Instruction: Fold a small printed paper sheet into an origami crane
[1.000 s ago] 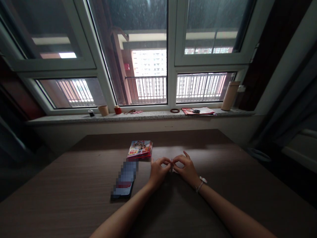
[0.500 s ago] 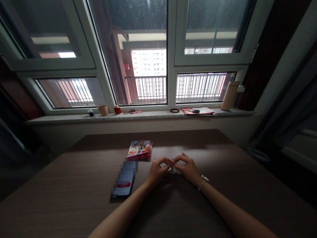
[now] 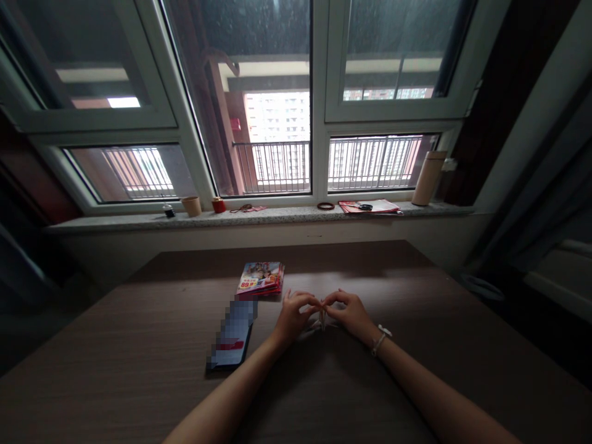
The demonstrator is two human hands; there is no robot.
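Over the middle of the table, my left hand [image 3: 295,316] and my right hand [image 3: 352,313] meet with thumbs and forefingers pinched together. Between the fingertips both hold a small pale piece of folded paper [image 3: 323,319]. Its lower part hangs below the fingers, with thin pale flaps spreading to the sides; the upper part is hidden by the fingertips. A bracelet with a white piece circles my right wrist. Left of my left hand lies a phone [image 3: 234,339], partly blurred out. Just beyond it sits a stack of colourful printed leaflets [image 3: 261,277].
The dark wooden table [image 3: 115,333] stands before a windowsill [image 3: 287,214]. On the sill are a small ink bottle [image 3: 169,211], a brown paper cup [image 3: 191,206], a small red container [image 3: 218,205], a bead bracelet [image 3: 326,206], papers with scissors [image 3: 366,207] and a thermos [image 3: 428,179].
The fingers of both hands have shifted slightly and the loops they form are flatter. More of the folded paper now shows below the fingertips, its side flaps spread wider. Phone and leaflets have stayed put.
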